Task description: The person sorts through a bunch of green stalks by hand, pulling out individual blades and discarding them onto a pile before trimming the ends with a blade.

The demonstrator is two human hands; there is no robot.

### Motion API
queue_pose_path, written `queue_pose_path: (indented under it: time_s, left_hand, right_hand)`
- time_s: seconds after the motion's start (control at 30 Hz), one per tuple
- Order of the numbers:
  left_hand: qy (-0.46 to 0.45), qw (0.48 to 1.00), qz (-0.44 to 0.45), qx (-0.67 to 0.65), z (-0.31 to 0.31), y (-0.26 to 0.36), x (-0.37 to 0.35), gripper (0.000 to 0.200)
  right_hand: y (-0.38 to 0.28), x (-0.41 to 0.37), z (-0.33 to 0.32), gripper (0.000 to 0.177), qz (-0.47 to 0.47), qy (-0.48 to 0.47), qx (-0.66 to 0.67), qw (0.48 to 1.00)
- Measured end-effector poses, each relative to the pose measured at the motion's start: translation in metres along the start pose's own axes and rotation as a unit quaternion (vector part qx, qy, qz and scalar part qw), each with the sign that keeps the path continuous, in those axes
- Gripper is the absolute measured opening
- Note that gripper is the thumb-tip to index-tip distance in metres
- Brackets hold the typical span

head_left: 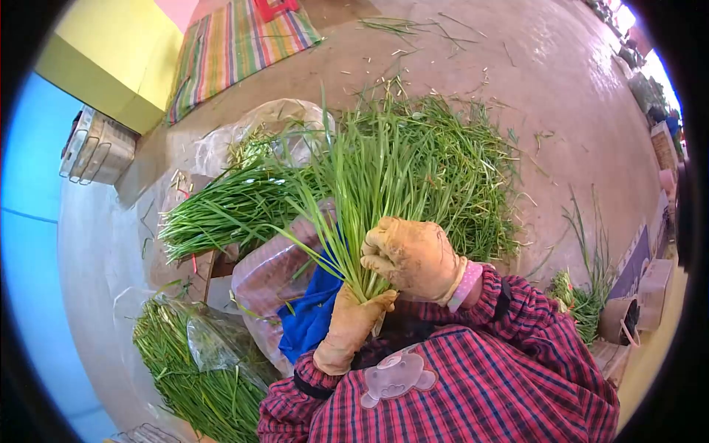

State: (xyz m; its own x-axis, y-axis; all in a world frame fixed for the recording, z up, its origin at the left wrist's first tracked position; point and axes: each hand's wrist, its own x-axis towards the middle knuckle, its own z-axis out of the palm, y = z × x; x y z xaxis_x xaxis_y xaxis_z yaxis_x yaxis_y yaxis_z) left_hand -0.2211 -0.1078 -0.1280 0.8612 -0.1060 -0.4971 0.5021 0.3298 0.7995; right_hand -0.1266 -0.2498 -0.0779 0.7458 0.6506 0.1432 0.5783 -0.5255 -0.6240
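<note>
My left hand [348,328], in a tan rubber glove, is wrapped round the pale lower ends of a bunch of garlic chives [380,173]. The long green leaves fan upward and away from me. Just above it my right hand [413,258], in a soiled glove of the same kind, is closed with curled fingers against the right side of the bunch. Whatever lies inside those fingers is hidden. A big loose heap of garlic chives [473,192] spreads on the floor behind both hands.
Neat garlic chives [221,210] lie at left. A plastic bag [214,343] partly covers more chives [192,391] nearer me. Blue cloth [314,303] and clear plastic [266,273] lie by my left hand. Several chives [587,306] and containers [653,295] stand at right; a striped mat [236,48] lies beyond.
</note>
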Motion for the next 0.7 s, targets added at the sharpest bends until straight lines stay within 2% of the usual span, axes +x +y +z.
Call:
queue_pose_path:
  time_s: [0.07, 0.1, 0.13, 0.2, 0.27, 0.33, 0.37, 0.4, 0.43, 0.53, 0.57, 0.6, 0.67, 0.7]
  left_hand:
    - [-0.001, 1.0, -0.006, 0.005, 0.0, 0.003, -0.001, 0.034]
    - [0.0, 1.0, -0.012, 0.009, -0.001, 0.004, -0.002, 0.034]
    - [0.003, 1.0, -0.012, 0.008, -0.001, 0.006, -0.003, 0.034]
    - [-0.009, 1.0, -0.008, 0.005, -0.002, 0.009, -0.003, 0.032]
    - [-0.008, 0.999, -0.034, 0.031, -0.006, 0.012, -0.003, 0.031]
    - [-0.015, 0.997, -0.057, 0.059, -0.002, 0.01, 0.0, 0.03]
    - [0.015, 1.0, 0.012, -0.001, 0.004, 0.005, 0.0, 0.029]
    - [0.047, 0.994, 0.081, -0.061, 0.006, -0.001, 0.0, 0.028]
    - [-0.015, 1.0, 0.005, 0.016, -0.011, -0.006, -0.003, 0.027]
    - [-0.007, 0.999, 0.015, -0.028, -0.007, -0.007, -0.002, 0.03]
    - [0.016, 0.999, -0.022, 0.024, 0.0, 0.008, -0.004, 0.031]
    - [0.014, 0.999, -0.021, 0.025, 0.001, 0.013, -0.005, 0.031]
    - [-0.025, 0.997, 0.001, -0.066, -0.002, 0.017, -0.007, 0.032]
    - [-0.035, 0.994, -0.001, -0.108, -0.005, 0.016, -0.008, 0.03]
  right_hand:
    - [-0.002, 0.002, 0.004, 0.016, 0.046, 0.045, -0.005, 0.998]
    - [0.005, 0.006, 0.006, 0.014, 0.032, 0.123, -0.012, 0.992]
    - [0.009, 0.009, 0.002, 0.013, 0.073, 0.161, -0.01, 0.984]
    - [0.009, 0.009, -0.009, 0.012, 0.089, 0.199, 0.014, 0.976]
    - [0.008, 0.004, -0.01, 0.014, -0.076, 0.12, 0.05, 0.989]
    - [-0.012, 0.0, -0.007, 0.015, -0.128, 0.019, 0.058, 0.99]
    - [-0.014, -0.001, 0.005, 0.016, -0.141, 0.014, -0.023, 0.99]
    - [-0.014, -0.002, 0.013, 0.016, -0.14, 0.014, -0.023, 0.99]
    - [-0.014, -0.002, 0.019, 0.017, -0.122, 0.036, -0.044, 0.991]
    - [-0.002, 0.003, 0.026, 0.015, -0.108, 0.054, -0.045, 0.992]
    - [0.003, 0.006, 0.016, 0.014, -0.049, 0.129, -0.02, 0.99]
    - [0.009, 0.009, 0.006, 0.013, 0.009, 0.202, 0.006, 0.979]
    - [0.022, 0.005, -0.012, 0.015, 0.071, 0.309, 0.142, 0.938]
    - [0.026, -0.001, -0.022, 0.015, 0.111, 0.295, 0.178, 0.932]
